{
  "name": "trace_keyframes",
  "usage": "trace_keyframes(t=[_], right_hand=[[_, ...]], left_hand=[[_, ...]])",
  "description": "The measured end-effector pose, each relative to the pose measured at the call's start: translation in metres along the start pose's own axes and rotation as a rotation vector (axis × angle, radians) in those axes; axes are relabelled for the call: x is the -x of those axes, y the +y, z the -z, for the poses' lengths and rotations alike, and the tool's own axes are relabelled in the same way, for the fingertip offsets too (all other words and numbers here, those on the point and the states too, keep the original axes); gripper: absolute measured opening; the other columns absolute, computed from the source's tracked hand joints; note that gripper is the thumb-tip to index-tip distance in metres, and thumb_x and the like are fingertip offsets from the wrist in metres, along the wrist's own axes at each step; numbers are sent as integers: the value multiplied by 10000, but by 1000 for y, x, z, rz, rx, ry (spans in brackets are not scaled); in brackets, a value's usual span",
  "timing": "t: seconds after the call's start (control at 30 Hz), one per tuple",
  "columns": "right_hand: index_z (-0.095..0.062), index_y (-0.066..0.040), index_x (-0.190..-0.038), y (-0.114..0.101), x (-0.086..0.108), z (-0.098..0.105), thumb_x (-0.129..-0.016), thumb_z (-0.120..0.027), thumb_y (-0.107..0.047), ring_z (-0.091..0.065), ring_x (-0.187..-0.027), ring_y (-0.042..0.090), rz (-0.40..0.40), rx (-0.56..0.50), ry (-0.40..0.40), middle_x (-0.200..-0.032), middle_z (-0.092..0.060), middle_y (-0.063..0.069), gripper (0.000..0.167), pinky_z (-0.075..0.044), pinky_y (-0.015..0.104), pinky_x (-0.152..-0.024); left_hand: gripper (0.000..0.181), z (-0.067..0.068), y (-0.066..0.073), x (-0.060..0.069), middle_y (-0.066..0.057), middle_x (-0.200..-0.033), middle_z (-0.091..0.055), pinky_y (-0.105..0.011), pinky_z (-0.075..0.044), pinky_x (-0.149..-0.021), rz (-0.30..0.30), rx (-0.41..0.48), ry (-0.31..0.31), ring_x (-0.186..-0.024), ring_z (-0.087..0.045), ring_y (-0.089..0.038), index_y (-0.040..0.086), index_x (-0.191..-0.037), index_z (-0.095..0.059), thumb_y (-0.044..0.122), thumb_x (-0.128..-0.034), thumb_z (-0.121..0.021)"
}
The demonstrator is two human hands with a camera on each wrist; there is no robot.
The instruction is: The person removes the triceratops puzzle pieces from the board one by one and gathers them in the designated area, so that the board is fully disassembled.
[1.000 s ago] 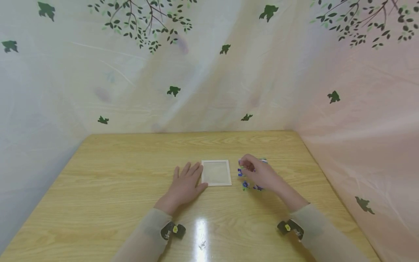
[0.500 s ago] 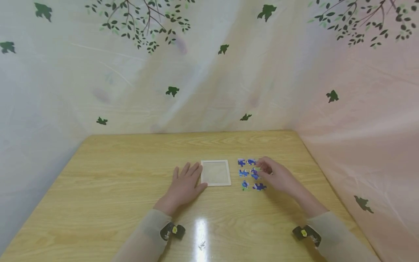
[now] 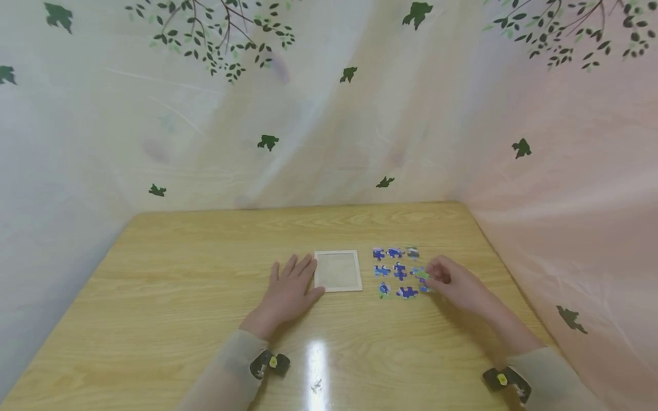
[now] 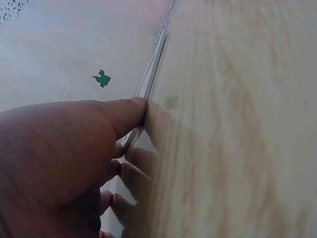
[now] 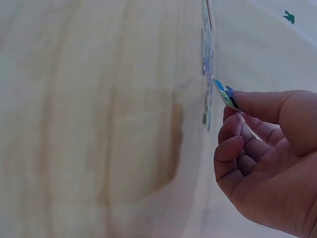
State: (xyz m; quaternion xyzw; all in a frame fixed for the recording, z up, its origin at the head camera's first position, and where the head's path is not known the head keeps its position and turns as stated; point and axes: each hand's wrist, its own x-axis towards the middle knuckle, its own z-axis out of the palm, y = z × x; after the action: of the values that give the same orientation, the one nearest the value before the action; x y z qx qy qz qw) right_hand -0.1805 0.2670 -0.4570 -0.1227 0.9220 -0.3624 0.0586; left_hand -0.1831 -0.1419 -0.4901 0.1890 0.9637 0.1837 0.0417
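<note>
My left hand lies flat on the table with its fingers spread. Its fingertips and thumb touch the left edge of a square white puzzle frame, whose inside is bare; the thumb on that edge shows in the left wrist view. Between thumb and fingers, my right hand pinches a blue and green jigsaw piece, held tilted just above the loose pieces. Several blue and purple jigsaw pieces lie apart in rows right of the frame. My right hand partly hides those at the lower right.
The wooden table carries the frame and pieces near its middle. Behind it and along the right side hangs a pale curtain with printed leaves and birds. A bright light reflection shows on the near tabletop.
My right hand has moved right across the jigsaw pieces, a greenish piece at its fingertips, uncovering pieces at the top and middle. The left hand and frame stay put.
</note>
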Motion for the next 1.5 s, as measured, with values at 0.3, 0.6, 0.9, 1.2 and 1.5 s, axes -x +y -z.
trace_keyframes(t=[0.3, 0.6, 0.9, 1.2, 1.5], right_hand=[[-665, -15, -1174, 14, 5, -1, -1045, -749, -86, -636, -932, 191, -31, -12, -54, -1006, -689, 32, 170, -558, 286, -764], [-675, -23, -1156, 13, 0, 2, -1055, -753, -122, -634, -941, 200, -32, 26, -55, -1008, -693, 41, 162, -545, 362, -817], [-715, -32, -1119, 11, -1, 0, -1043, -758, -114, -612, -920, 182, -20, 39, -83, -980, -669, 17, 120, -540, 352, -823], [-722, -40, -1118, 10, -2, -1, -1040, -762, -113, -605, -914, 182, -27, 59, -67, -976, -664, 12, 114, -534, 369, -817], [-717, -65, -1075, 11, -3, -2, -1045, -756, -120, -606, -905, 183, -52, 70, -51, -963, -667, 10, 74, -525, 390, -814]], left_hand=[[761, -3, 0, 1, -131, -1806, -269, -746, -4, -1297, -4, 1, -7, -1668, -156, -459, 71, -1718, -377, 512, -1130, -572], [756, 1, 0, -1, -136, -1807, -264, -743, 1, -1298, -1, 4, 4, -1670, -149, -458, 64, -1719, -372, 494, -1132, -577], [773, 1, 0, -2, -120, -1815, -242, -736, 19, -1299, 7, 1, -10, -1675, -128, -449, 82, -1729, -355, 517, -1128, -572], [775, 2, 0, -2, -117, -1817, -233, -731, 33, -1299, 12, 5, -9, -1677, -119, -444, 85, -1733, -347, 516, -1129, -572], [772, -2, -1, -2, -117, -1815, -242, -735, 26, -1299, 11, -5, -5, -1676, -129, -444, 85, -1731, -353, 523, -1130, -563]])
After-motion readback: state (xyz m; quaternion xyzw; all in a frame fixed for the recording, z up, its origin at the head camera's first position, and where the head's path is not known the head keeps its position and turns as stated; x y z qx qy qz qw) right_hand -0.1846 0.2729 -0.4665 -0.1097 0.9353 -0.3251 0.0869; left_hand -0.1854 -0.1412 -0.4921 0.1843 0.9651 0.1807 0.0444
